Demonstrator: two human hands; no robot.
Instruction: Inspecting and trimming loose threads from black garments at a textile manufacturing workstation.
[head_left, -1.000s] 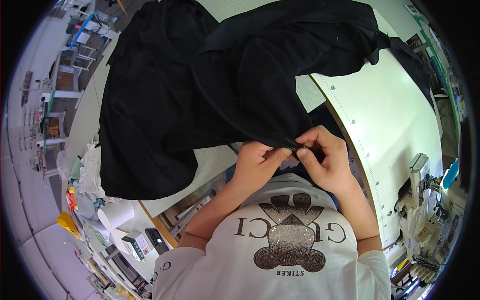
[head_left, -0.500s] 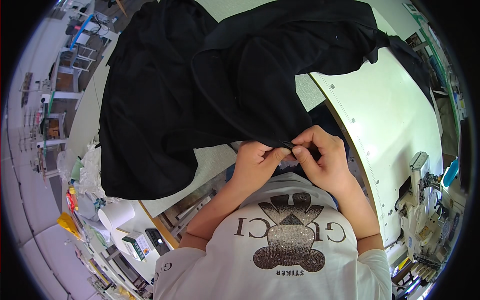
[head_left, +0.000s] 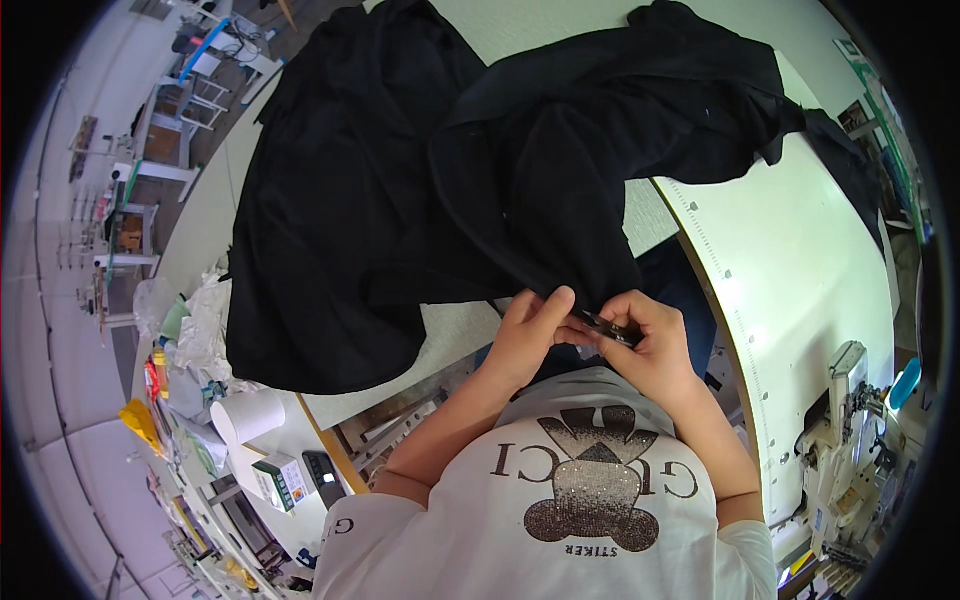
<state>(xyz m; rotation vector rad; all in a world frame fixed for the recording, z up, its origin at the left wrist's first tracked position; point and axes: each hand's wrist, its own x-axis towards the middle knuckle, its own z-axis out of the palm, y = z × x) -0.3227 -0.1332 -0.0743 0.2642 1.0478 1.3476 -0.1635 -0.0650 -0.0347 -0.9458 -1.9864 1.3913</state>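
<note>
1. The near edge of the black garment (spread across the white table) is pinched by the left hand.
2. Small dark snips are gripped in the right hand, fingers curled, touching that edge.

Matt black cloth garment; smooth white table top; glossy metal snips.

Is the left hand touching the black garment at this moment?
Touching. The head view shows the left hand pinching the lower edge of the black garment, fingertips on the cloth, opposite the right hand.
</note>
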